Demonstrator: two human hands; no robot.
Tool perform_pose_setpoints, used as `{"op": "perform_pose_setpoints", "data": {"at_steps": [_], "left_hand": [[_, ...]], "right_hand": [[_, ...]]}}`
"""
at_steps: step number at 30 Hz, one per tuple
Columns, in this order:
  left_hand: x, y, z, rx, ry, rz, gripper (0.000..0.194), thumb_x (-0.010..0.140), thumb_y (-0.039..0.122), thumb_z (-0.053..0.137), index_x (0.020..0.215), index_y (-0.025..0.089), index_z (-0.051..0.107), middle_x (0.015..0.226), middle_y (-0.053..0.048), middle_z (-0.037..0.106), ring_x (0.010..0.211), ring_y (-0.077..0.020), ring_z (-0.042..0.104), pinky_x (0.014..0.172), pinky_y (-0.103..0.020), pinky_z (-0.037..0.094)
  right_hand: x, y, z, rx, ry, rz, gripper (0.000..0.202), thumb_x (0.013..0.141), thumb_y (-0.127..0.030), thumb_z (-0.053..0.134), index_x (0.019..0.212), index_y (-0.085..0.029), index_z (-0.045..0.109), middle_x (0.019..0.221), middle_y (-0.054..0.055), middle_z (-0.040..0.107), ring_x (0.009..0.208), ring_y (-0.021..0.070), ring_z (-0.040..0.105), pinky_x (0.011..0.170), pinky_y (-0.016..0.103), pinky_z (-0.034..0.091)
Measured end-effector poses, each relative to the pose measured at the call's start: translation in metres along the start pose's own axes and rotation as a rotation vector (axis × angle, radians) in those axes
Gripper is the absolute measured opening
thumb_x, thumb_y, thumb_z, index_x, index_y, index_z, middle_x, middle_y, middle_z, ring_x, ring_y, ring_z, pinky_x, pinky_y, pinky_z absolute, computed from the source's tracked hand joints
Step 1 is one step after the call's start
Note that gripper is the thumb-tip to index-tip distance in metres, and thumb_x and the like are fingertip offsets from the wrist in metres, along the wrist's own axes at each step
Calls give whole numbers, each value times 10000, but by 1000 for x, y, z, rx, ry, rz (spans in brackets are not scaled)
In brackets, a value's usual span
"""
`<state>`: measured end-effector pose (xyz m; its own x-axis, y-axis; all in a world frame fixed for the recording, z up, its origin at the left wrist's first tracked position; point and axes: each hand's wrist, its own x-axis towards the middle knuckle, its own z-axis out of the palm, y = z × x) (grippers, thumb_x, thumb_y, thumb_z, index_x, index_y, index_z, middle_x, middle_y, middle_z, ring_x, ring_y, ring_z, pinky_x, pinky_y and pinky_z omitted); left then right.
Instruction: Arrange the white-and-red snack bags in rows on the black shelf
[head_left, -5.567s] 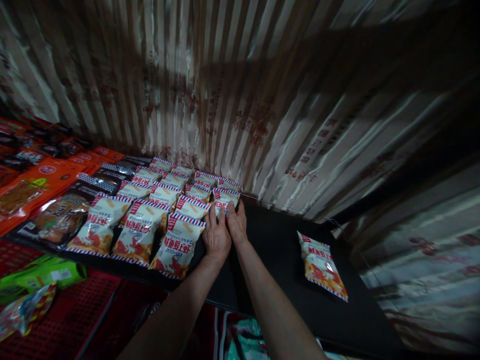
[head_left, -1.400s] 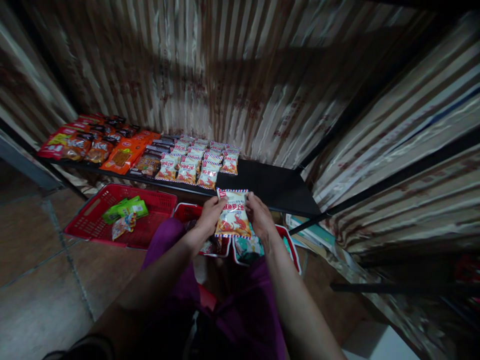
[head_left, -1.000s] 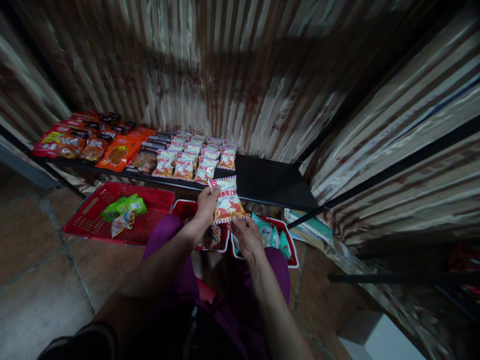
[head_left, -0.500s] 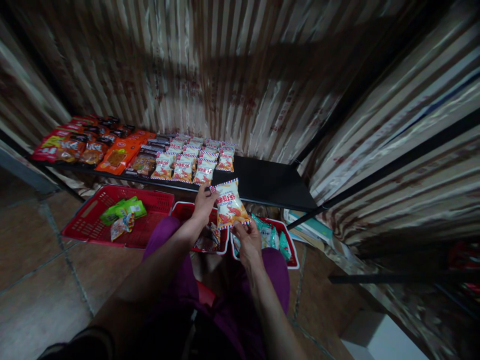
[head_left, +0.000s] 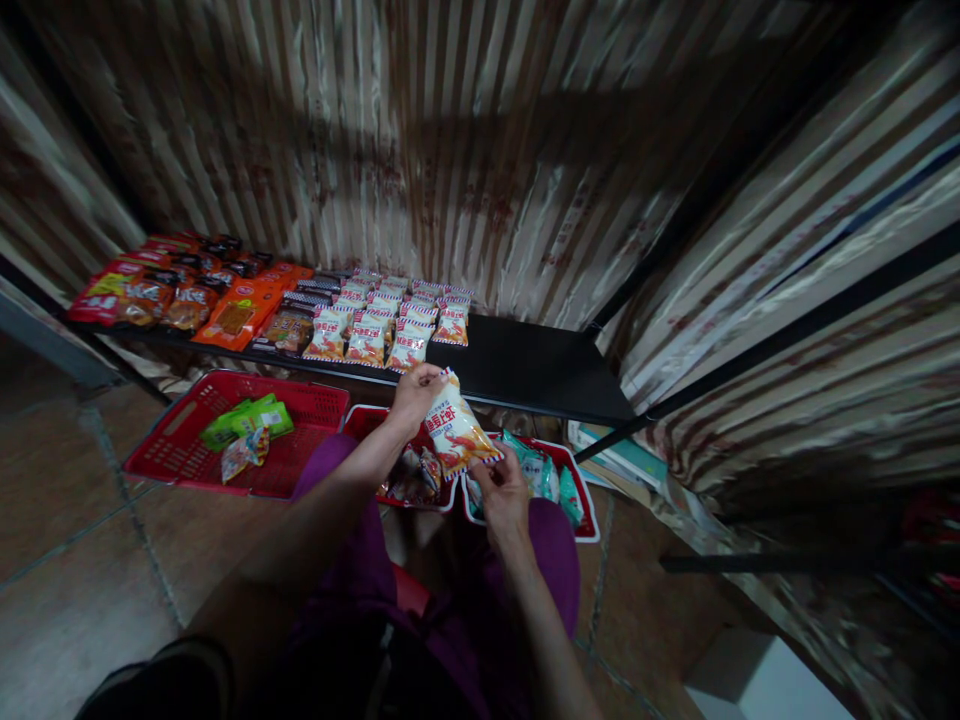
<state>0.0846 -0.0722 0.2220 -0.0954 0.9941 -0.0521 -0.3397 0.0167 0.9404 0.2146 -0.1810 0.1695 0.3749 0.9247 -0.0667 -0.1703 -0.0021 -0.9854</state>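
Between my two hands is a white and orange snack bag (head_left: 457,428) with red lettering, tilted, in front of the shelf's front edge. My left hand (head_left: 412,398) pinches its upper left side. The fingers of my right hand (head_left: 504,492) close on its lower right corner. Just behind, rows of matching snack bags (head_left: 367,338) stand on the black shelf (head_left: 532,360). Below the bag lies a red basket (head_left: 360,420) with dark-wrapped packets (head_left: 412,475) in it, partly hidden by my left arm.
Orange and red snack packs (head_left: 240,308) fill the shelf's left end. A larger red basket (head_left: 165,450) holds green packets (head_left: 247,420). Another red basket (head_left: 591,515) with teal packets (head_left: 568,492) stands by my right knee. A black shelf post (head_left: 615,435) rises at the right.
The snack bag has turned and tilted, its top swinging left and away from the shelf. My left hand has shifted its grip along the upper edge; my right hand has moved slightly down.
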Motion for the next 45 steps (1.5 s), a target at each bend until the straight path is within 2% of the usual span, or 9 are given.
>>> {"op": "perform_pose_setpoints", "data": {"at_steps": [7,13,19,24,29,37,39,42,45], "left_hand": [[-1,1,3,18,1,21,74,605,211,669,654,163,642,587,33,579,551,-84,478,552,-199,377],[-7,4,1,-12,20,-2,215,604,259,727,790,164,675,797,-31,666,764,-136,580,706,-236,446],[-19,0,-1,-160,-164,-127,265,651,389,701,712,143,624,733,-24,635,708,-121,573,716,-246,430],[-23,-5,3,-157,-47,-138,245,618,345,720,651,137,595,584,20,560,578,-94,516,605,-216,394],[-22,-7,4,-271,5,-198,187,605,258,716,676,140,588,591,23,573,521,-75,494,546,-201,370],[-19,-11,-2,-279,-44,-165,187,629,269,705,722,147,600,586,27,579,523,-75,500,551,-191,387],[-18,-13,-6,-271,-75,-153,182,628,269,702,712,145,599,585,28,580,532,-80,510,566,-198,397],[-19,-17,-12,-269,-104,-164,173,619,254,701,705,142,602,606,24,589,560,-87,533,599,-209,411],[-22,-19,-15,-248,-131,-203,179,624,265,700,712,141,606,623,15,597,560,-91,541,597,-217,415]], "right_hand": [[-6,-4,-2,-144,79,-213,288,678,-310,691,933,-246,575,774,-33,621,680,133,569,662,247,452],[-9,-8,-4,-499,126,-487,138,759,-249,585,889,-246,631,821,7,634,751,168,591,739,286,439],[-7,-5,-11,-798,78,-871,261,800,-103,475,910,-240,667,823,43,595,802,177,568,721,297,446],[-9,1,-12,-932,48,-987,271,808,-82,509,926,-260,677,829,33,584,815,169,546,732,295,439],[-11,7,-9,-1003,29,-1046,268,822,-84,528,952,-257,687,830,43,587,807,172,512,718,293,429],[-15,1,-8,-838,-151,-907,287,813,-128,497,999,-255,675,864,49,596,840,186,538,750,337,459],[-11,-5,-9,-700,-91,-784,255,832,-203,488,1022,-227,657,883,56,612,850,188,561,773,350,466],[6,-15,-10,-462,132,-487,311,835,-365,504,1062,-186,619,1004,85,637,923,202,581,826,371,462],[27,-23,-8,-209,107,-217,414,751,-477,590,1033,-177,635,1060,92,658,978,214,597,867,373,452]]}}
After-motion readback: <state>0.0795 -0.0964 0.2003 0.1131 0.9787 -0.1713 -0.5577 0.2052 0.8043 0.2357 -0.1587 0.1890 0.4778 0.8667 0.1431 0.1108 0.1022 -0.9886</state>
